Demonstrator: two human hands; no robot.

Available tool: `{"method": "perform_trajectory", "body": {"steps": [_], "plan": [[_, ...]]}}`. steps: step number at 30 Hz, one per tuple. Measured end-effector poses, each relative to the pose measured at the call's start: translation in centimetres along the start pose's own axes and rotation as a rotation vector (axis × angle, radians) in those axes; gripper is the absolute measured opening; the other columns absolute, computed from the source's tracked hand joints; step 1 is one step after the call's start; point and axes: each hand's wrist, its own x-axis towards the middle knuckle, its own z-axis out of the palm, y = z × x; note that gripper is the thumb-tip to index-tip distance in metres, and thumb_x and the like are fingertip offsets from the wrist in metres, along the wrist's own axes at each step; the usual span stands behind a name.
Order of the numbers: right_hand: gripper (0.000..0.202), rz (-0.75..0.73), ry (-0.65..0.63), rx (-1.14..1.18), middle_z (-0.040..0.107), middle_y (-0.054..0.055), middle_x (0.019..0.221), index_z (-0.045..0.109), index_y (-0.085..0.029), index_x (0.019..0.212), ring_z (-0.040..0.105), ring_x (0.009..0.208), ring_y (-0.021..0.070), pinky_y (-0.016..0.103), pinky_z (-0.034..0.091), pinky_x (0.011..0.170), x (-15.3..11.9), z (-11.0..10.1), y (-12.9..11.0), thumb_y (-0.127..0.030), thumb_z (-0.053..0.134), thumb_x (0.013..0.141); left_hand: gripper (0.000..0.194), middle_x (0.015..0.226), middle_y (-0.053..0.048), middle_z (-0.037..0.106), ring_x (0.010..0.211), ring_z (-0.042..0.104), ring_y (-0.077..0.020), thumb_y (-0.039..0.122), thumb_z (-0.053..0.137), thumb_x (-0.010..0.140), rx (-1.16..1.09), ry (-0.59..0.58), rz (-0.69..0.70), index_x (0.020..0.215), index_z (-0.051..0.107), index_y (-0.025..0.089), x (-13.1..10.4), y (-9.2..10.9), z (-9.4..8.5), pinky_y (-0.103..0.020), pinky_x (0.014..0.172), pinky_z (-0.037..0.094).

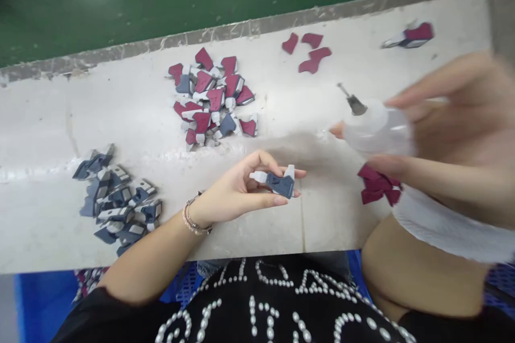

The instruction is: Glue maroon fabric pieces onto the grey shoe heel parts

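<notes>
My left hand [257,185] is closed around a small dark-blue and white plastic part [281,184], its blue face turned up. To the right, blurred by motion, my right hand [450,128] grips a translucent squeeze bottle [378,126]. The bottle's thin metal nozzle tip [352,99] points up and to the left, apart from the part. Beneath the right hand lie several maroon pieces [380,186], partly covered by it. Farther back are several loose flat maroon pieces [311,53].
A pile of parts [215,99], mostly with maroon faces, sits at mid-table. Several blue and white parts [120,201] are heaped at left. One maroon-faced part [414,36] lies far right. Blue crates [44,305] stand below the white table's [48,112] near edge.
</notes>
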Motion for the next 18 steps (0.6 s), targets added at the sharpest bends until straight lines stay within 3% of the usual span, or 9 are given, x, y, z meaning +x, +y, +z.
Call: {"method": "perform_trajectory", "body": {"steps": [2,5,8,10,14,16,18], "plan": [[0.038,-0.094,-0.045,0.005,0.070,-0.001,0.102,0.061,-0.030,0.109,0.068,0.090,0.0175,0.032,0.058,0.076,0.6,1.0,0.0,-0.027,0.085,0.079,0.030,0.136,-0.012,0.071,0.115,0.075,-0.0189,0.014,0.078,0.087,0.062,0.044,-0.006,0.102,0.053,0.021,-0.1,0.0,0.3,-0.029,0.094,0.062],[0.028,-0.060,-0.110,-0.041,0.069,0.004,0.122,0.066,-0.025,0.111,0.067,0.112,0.0218,0.040,0.056,0.101,2.1,3.1,1.2,-0.025,0.075,0.085,0.032,0.123,-0.011,0.076,0.119,0.072,-0.0215,0.017,0.082,0.084,0.161,0.108,0.006,0.096,0.053,0.020,-0.1,0.1,0.8,-0.030,0.092,0.062],[0.028,-0.030,-0.142,-0.060,0.070,0.004,0.123,0.063,-0.024,0.107,0.067,0.117,0.0236,0.043,0.055,0.106,3.2,4.6,2.5,-0.032,0.074,0.082,0.035,0.116,-0.011,0.076,0.116,0.072,-0.0219,0.019,0.089,0.076,0.209,0.181,0.030,0.090,0.057,0.019,0.1,0.5,1.1,-0.029,0.086,0.064],[0.035,-0.025,-0.151,-0.093,0.069,0.004,0.125,0.063,-0.024,0.110,0.067,0.119,0.0235,0.042,0.056,0.106,3.4,4.5,2.9,-0.036,0.075,0.080,0.037,0.114,-0.009,0.073,0.107,0.072,-0.0200,0.023,0.093,0.069,0.235,0.250,0.044,0.086,0.061,0.018,0.3,0.7,1.2,-0.026,0.077,0.065],[0.058,0.055,-0.055,-0.279,0.066,0.007,0.132,0.063,-0.025,0.129,0.067,0.115,0.0244,0.042,0.057,0.100,2.2,0.5,3.5,-0.044,0.078,0.077,0.038,0.103,-0.004,0.064,0.095,0.066,-0.0141,0.028,0.095,0.065,0.257,0.335,0.062,0.086,0.065,0.017,0.5,0.9,1.2,-0.020,0.069,0.062],[0.051,0.144,0.103,-0.426,0.069,0.011,0.118,0.065,-0.021,0.125,0.067,0.098,0.0245,0.043,0.057,0.085,1.6,-2.8,4.1,-0.049,0.073,0.083,0.037,0.102,-0.003,0.062,0.092,0.064,-0.0122,0.029,0.094,0.068,0.245,0.322,0.049,0.088,0.065,0.018,0.6,0.8,1.2,-0.020,0.072,0.062],[0.042,0.241,0.242,-0.567,0.069,0.014,0.100,0.068,-0.017,0.110,0.063,0.081,0.0223,0.038,0.051,0.068,1.3,-5.9,4.9,-0.047,0.075,0.082,0.036,0.104,-0.003,0.062,0.090,0.063,-0.0111,0.029,0.092,0.071,0.237,0.298,0.036,0.090,0.064,0.018,0.6,0.6,1.2,-0.022,0.074,0.062]]}}
